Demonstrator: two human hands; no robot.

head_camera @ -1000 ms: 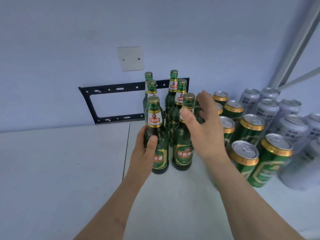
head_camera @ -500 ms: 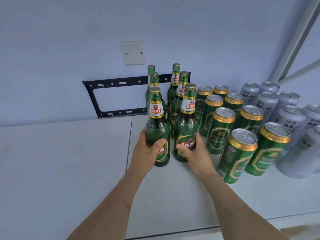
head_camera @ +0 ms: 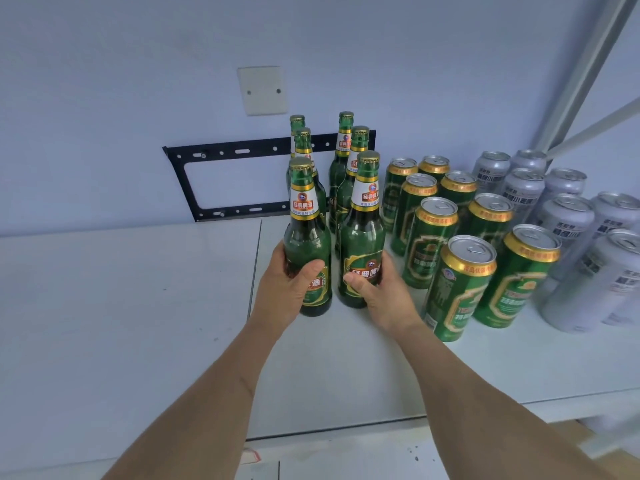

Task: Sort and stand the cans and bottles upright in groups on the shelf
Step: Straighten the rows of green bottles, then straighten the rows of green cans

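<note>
Several green beer bottles stand upright in two rows on the white shelf [head_camera: 346,368]. My left hand [head_camera: 284,292] grips the body of the front left bottle [head_camera: 306,237]. My right hand [head_camera: 377,292] grips the lower body of the front right bottle [head_camera: 363,233]. Both bottles stand on the shelf. To the right stand several green cans [head_camera: 460,289] with gold rims, then several silver cans [head_camera: 568,216], all upright.
A black metal bracket [head_camera: 221,154] is fixed to the back wall behind the bottles, below a white wall plate [head_camera: 262,90]. A white shelf post [head_camera: 585,67] slants up at the right. The shelf's front edge [head_camera: 346,431] runs below my forearms.
My right hand came down from the bottle tops and took hold of the front right bottle. My left hand kept its grip on the front left bottle. The view rose a little.
</note>
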